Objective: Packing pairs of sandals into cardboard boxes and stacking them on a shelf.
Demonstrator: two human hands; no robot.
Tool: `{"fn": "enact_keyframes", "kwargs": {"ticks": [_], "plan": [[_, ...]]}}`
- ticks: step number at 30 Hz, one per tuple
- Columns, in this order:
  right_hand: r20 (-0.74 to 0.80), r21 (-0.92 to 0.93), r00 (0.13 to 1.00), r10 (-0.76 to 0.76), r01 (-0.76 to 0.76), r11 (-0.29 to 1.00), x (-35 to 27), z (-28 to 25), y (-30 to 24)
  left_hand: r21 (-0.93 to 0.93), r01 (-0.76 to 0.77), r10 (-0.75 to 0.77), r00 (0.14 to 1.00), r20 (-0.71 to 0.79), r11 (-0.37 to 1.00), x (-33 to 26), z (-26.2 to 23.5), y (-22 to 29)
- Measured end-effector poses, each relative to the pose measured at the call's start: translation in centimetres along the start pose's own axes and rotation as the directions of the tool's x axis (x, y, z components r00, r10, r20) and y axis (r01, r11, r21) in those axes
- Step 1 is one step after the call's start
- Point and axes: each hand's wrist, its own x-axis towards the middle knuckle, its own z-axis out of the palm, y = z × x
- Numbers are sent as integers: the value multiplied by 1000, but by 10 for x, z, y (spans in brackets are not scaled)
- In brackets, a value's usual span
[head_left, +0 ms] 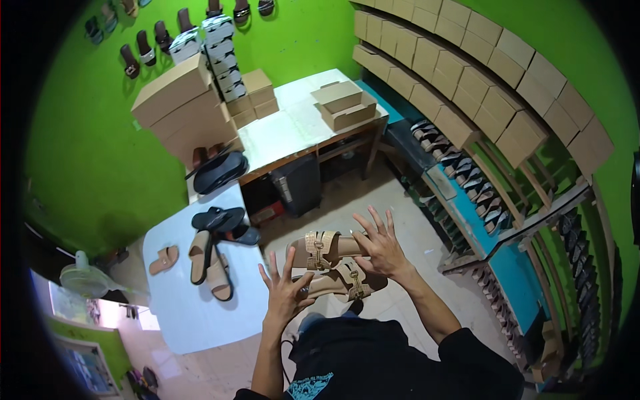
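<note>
My left hand (285, 291) and my right hand (380, 243) hold a pair of tan strapped sandals in front of me. The upper sandal (323, 248) rests against my right palm, fingers spread. The lower sandal (343, 281) lies between both hands, with my left fingers spread at its heel end. Both sandals have woven straps and small metal buckles. They hang above the tiled floor, to the right of a white table (193, 313).
On the white table lie dark sandals (219, 219), beige sandals (208, 263) and one small tan sandal (163, 259). A desk (287, 127) behind carries cardboard boxes (179, 107). Shelves at right hold boxes (467, 73) and rows of sandals (460, 170). A fan (83, 277) stands at left.
</note>
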Motion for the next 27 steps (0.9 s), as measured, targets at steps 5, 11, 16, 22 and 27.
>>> {"fn": "enact_keyframes", "kwargs": {"ticks": [5,11,16,22,27], "plan": [[-46,9,989,140,-140,990,-11,-19,89,-38,-93,93,996,-15,995,85,35,42],[-101,-11,972,212,-214,977,3,-31,184,-103,-169,167,986,-25,980,192,64,67],[-122,-17,970,210,-214,977,51,-28,265,-104,-193,187,980,-68,976,287,81,68],[-110,1,978,177,-177,984,139,-29,355,-90,-191,182,978,-102,977,401,81,53],[-156,15,979,131,-130,991,209,-19,414,-40,-147,142,983,-114,988,475,71,38]]}}
